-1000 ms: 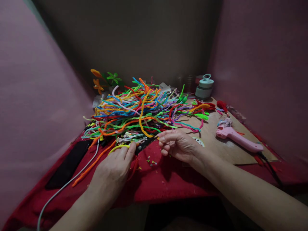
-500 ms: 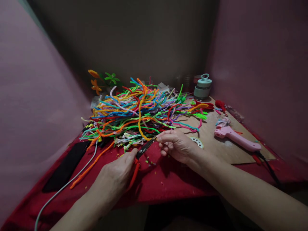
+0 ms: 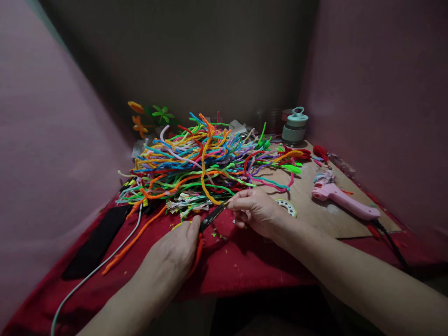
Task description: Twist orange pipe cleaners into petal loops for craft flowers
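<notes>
My left hand (image 3: 173, 252) rests on the red cloth (image 3: 245, 266) with its fingers closed around the orange handles of a pair of scissors (image 3: 207, 223). The dark blades point up and right toward my right hand (image 3: 257, 211). My right hand is closed in a pinch near the blade tips; what it holds is too small to make out. A yellow pipe cleaner (image 3: 178, 225) curves just beyond my left thumb. Directly behind both hands lies a big tangled heap of coloured pipe cleaners (image 3: 203, 161).
A pink glue gun (image 3: 343, 199) lies on a cardboard sheet (image 3: 315, 205) at the right, its black cord running off the edge. A teal-lidded container (image 3: 294, 126) stands at the back. Pipe-cleaner flowers (image 3: 149, 116) stand back left. A grey cable (image 3: 105, 263) and black strip (image 3: 94, 242) lie left.
My left hand let the yellow pipe cleaner drop from its grip and took up the scissors, whose blades now reach toward my right hand. My right hand stayed nearly still.
</notes>
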Available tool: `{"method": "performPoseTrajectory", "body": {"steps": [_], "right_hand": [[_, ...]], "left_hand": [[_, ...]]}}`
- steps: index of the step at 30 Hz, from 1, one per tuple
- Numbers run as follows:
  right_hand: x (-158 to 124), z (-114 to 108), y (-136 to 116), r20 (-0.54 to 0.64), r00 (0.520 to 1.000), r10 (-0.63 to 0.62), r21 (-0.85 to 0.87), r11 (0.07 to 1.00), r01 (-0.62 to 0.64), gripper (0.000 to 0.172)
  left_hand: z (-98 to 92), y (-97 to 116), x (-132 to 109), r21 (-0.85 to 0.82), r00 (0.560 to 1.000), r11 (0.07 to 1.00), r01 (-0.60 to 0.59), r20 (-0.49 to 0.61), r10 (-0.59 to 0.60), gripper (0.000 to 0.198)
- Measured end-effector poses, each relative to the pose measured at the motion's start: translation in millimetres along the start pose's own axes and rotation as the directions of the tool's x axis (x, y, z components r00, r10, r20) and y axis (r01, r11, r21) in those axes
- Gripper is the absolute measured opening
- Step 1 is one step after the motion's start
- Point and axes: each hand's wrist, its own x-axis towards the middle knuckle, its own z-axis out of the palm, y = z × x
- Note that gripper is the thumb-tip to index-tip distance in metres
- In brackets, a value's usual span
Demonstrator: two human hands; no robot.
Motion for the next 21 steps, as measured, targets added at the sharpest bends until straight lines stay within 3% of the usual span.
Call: {"method": "performPoseTrajectory", "body": {"steps": [10, 16, 21], "right_hand": [[0.7, -1.5, 3.7, -0.022, 0.999, -0.038, -0.018, 0.999, 0.038, 0.007], [4.2, -3.0, 4.0, -0.037, 0.999, -0.029, -0.003, 1.0, 0.028, 0.011], [3.7, -4.2, 1.1, -0.026, 0.999, -0.031, 0.003, 0.999, 0.032, 0.01]], "left_hand": [[-13.6, 4.9, 6.0, 0.304, 0.998, 0.951, 0.058, 0.008, -0.063, 0.038], [-4.3, 7.4, 7.7, 0.215, 0.998, 0.976, 0.044, 0.034, -0.053, 0.038], [9.4, -5.2, 0.3, 0.039, 0.99, 0.999, 0.028, -0.142, -0.023, 0.037]]}}
